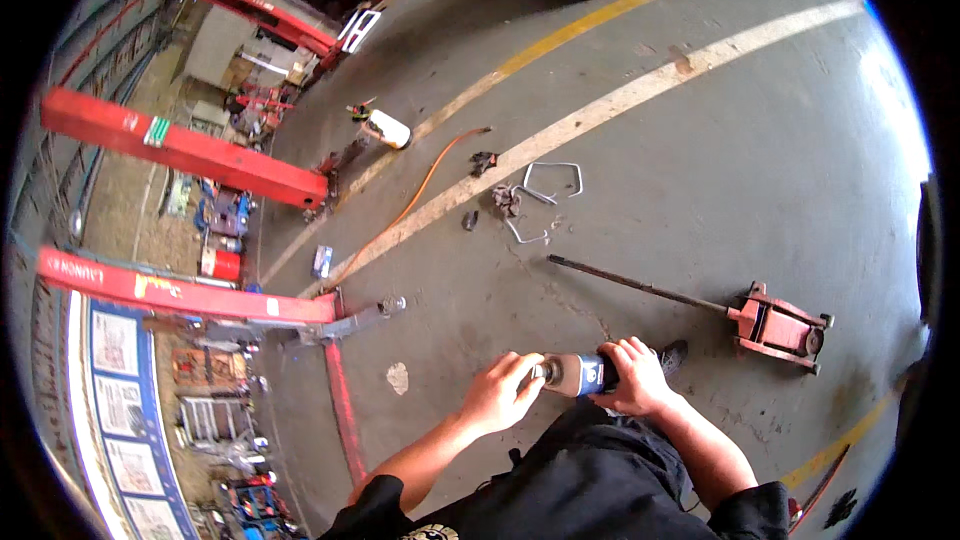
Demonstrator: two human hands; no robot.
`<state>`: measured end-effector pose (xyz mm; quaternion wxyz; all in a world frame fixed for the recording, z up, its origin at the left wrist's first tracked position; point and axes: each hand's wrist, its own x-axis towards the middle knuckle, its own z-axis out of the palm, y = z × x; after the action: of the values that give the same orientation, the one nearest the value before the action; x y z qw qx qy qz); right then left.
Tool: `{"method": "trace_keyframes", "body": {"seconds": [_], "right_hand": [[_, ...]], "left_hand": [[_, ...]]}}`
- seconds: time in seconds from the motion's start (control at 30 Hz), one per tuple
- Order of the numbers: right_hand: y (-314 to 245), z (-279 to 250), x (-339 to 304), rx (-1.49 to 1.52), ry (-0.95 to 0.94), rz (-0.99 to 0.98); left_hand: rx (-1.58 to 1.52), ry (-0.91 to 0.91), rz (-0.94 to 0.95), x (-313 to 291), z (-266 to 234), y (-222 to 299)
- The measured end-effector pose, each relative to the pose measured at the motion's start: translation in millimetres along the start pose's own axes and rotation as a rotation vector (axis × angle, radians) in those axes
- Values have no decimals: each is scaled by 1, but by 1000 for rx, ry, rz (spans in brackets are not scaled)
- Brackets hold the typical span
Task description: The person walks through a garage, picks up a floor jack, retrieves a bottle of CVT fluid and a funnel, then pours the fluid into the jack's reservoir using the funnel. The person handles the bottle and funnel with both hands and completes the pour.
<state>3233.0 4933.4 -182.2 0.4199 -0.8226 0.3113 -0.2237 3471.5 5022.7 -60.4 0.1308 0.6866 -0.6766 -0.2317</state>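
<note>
Your right hand (632,376) grips a blue-and-grey power tool (578,375), and your left hand (497,392) closes on its front end. Fitting looks underway; the red floor jack (778,327) lies untouched on the grey concrete floor (700,190).

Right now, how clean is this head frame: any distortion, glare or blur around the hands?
Head view: strong fisheye, so the painted floor lines bow and black corners frame it; daylight washes out the right floor edge; left hand and right hand on the cylindrical tool look reasonably sharp; the red floor jack is clear.
</note>
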Motion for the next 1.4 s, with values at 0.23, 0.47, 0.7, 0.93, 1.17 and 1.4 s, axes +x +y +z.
{"method": "trace_keyframes", "body": {"seconds": [0.23, 0.47, 0.7, 0.93, 1.17, 1.4], "right_hand": [[-69, 79, 5, -99, -138, -103], [-127, 129, 21, -131, -242, -164], [-142, 156, 38, -116, -291, -280], [-148, 164, 57, -66, -343, -361], [-143, 152, 59, -69, -325, -362], [-133, 138, 53, -107, -300, -343]], "left_hand": [[-302, 157, -71, -117, 8, -78], [-304, 300, 12, -188, -6, -126], [-247, 388, -86, -221, -14, -140], [-168, 471, -237, -233, -24, -126], [-191, 502, -220, -218, -19, -120], [-158, 450, -200, -201, -17, -117]]}}
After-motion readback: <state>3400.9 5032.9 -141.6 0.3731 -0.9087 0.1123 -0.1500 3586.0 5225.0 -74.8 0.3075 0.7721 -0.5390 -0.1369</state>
